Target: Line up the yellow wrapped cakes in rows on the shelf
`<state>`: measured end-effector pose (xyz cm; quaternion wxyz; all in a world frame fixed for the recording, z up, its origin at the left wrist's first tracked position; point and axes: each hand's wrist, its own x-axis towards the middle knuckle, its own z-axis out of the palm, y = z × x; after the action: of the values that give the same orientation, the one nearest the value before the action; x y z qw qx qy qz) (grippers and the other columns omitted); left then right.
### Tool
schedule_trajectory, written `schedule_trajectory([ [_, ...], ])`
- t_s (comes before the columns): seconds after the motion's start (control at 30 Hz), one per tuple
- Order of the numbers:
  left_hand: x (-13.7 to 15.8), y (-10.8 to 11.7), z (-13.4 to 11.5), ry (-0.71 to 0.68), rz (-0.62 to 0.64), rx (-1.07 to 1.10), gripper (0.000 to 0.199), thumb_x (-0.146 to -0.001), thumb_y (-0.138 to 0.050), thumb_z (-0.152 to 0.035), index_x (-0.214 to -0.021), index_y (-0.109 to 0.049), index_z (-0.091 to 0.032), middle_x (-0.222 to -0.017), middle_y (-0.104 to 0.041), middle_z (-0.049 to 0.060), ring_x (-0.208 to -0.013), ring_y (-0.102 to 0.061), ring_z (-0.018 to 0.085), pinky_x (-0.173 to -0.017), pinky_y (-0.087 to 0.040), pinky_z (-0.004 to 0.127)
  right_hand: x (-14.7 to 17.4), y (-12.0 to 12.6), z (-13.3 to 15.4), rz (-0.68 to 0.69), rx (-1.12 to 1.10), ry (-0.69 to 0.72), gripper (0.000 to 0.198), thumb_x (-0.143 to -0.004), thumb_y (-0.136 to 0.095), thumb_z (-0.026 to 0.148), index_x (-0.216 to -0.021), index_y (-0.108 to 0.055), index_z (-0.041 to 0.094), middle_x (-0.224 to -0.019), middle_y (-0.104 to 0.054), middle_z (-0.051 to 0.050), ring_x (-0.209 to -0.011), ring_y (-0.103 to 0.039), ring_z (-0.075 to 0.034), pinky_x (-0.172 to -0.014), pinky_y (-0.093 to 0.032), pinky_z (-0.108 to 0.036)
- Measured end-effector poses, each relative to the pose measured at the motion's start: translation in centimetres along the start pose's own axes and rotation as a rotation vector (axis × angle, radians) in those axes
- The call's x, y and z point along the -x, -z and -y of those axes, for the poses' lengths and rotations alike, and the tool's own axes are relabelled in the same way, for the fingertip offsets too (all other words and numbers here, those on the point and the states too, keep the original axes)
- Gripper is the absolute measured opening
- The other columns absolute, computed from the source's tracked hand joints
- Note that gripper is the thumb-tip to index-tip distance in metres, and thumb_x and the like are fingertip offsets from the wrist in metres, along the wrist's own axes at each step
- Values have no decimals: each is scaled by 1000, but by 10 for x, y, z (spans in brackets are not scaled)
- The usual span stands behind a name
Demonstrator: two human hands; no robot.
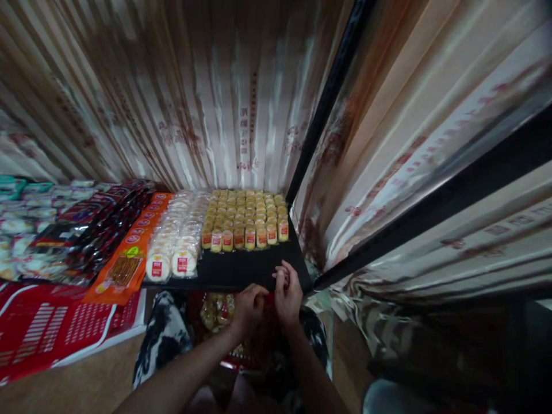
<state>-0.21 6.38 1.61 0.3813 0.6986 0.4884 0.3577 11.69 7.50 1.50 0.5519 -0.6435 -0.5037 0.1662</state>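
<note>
My left hand [250,309] is over the front edge of a black tabletop [235,270], its fingers curled inward; whatever they hold, if anything, is hidden. Just to its right, my right hand [288,293] is raised at the table edge with loosely bent fingers somewhat apart, and nothing shows in it. Below both hands, between my knees, sits a red bag or container [235,363] with yellow-wrapped packets [211,313] inside. Beyond the hands, small yellow packaged cakes [250,236] with red labels stand in tight rows on the tabletop.
Left of the yellow rows lie clear-wrapped round white cakes [181,261], an orange snack packet [125,270] and dark packets [103,224]. A red printed sheet [56,328] hangs in front. Pleated printed curtains [241,115] and black poles [328,98] bound the back and right.
</note>
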Motion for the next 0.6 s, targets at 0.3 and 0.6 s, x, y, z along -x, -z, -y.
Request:
schedule_trajectory([
  [0.3,57,37,94,630,326,-274,24,-75,-45,-8,-83,-67,-15,-90,-68,8,-90,-60,19,-81,-42,27,84,-24,-20,812,448,-132,28,-86,-38,19,-104,-60,15,-105,-64,-11,-98,-60,-18,-86,-43,-27],
  [0.6,60,10,135,742,399,-83,22,-72,-48,-8,-80,-68,-14,-82,-68,7,-85,-60,19,-76,-45,28,111,-57,-55,1112,721,-281,30,-80,-46,13,-106,-61,14,-101,-67,-14,-88,-64,-21,-72,-45,-25],
])
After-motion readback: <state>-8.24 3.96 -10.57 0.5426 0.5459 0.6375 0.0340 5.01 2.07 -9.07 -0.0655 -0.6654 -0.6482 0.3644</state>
